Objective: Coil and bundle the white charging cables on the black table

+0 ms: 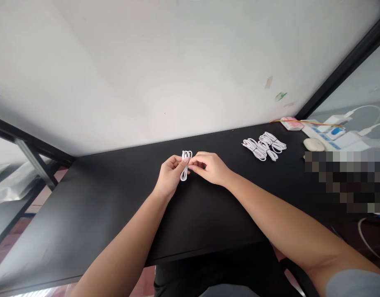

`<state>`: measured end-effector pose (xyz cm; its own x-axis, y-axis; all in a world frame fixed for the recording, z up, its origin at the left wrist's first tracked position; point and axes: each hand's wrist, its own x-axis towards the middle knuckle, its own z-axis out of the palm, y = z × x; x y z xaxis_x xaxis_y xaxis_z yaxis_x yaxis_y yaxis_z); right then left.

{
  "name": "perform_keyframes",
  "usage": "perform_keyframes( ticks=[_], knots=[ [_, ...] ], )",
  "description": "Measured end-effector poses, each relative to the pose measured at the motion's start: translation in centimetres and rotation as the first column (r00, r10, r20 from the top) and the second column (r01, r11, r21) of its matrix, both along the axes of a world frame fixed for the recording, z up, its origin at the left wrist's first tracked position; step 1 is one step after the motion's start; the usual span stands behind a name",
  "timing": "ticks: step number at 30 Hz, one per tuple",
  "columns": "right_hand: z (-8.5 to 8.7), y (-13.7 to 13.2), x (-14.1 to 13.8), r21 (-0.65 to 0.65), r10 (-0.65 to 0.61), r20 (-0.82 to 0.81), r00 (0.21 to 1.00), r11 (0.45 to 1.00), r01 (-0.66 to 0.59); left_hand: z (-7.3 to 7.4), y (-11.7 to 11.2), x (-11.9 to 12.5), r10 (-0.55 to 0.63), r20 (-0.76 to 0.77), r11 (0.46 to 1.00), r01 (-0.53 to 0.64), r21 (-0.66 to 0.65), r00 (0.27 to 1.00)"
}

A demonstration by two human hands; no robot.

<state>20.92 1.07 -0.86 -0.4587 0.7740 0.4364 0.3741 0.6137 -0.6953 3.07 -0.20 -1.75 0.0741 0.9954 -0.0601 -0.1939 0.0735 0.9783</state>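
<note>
My left hand [169,175] and my right hand [210,167] meet above the middle of the black table [100,206]. Both pinch a small folded bundle of white cable [185,165] that stands upright between them. The left fingers grip its middle from the left. The right fingertips close on it from the right side. The bundle's loops stick out above and below the fingers.
Several bundled white cables [264,146] lie on the table to the far right. Beyond them are a white mouse [314,144], a pink box [290,123] and a white power strip with plugs [335,134]. A white wall stands behind the table.
</note>
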Motion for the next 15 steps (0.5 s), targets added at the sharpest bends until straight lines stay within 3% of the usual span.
perform_keyframes(
  ticks=[15],
  knots=[
    [0.03,-0.27,-0.25,0.005,-0.050,0.000,0.999,0.999,0.050,-0.20,-0.07,0.32,0.031,0.005,0.999,-0.031,0.011,1.000]
  ],
)
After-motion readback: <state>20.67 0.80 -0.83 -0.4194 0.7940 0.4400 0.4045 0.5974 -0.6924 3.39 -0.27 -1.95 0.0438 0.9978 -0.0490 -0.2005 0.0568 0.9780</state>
